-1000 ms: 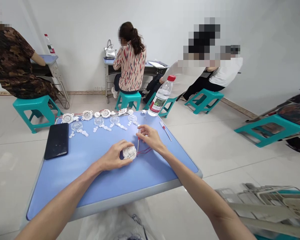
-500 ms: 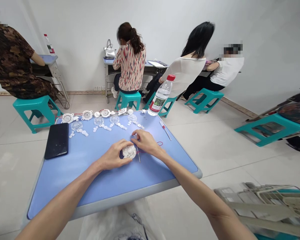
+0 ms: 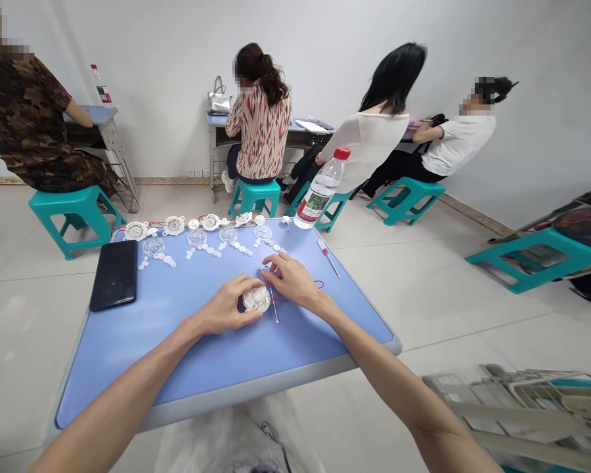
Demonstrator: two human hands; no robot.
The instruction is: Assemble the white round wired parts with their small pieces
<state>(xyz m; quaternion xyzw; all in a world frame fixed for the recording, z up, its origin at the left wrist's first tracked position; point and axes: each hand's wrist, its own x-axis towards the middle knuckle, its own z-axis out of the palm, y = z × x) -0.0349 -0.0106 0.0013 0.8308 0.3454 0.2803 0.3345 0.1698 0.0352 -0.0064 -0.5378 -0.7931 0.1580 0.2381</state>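
Observation:
My left hand (image 3: 220,306) grips a clear round plastic housing (image 3: 257,299) against the blue table (image 3: 217,374). My right hand (image 3: 294,282) rests close beside it, its fingertips over a small white piece (image 3: 265,269); I cannot tell if they hold it. Below those fingers lies a thin metal tool (image 3: 274,305). A red wire (image 3: 318,284) runs out from under my right hand. Farther up the table is a row of white round parts (image 3: 174,226), with clear domes (image 3: 197,238) and small white discs (image 3: 169,261) below it.
A black phone (image 3: 114,274) lies at the table's left, and a red-handled screwdriver (image 3: 328,258) and a water bottle (image 3: 320,190) stand at its far right. Several people sit working on teal stools beyond. A plastic bag (image 3: 236,440) lies below the near edge.
The thin tool, upright by my right hand a second ago, now lies on the table. My right hand has moved left, closer to the housing. The left hand stays on the housing.

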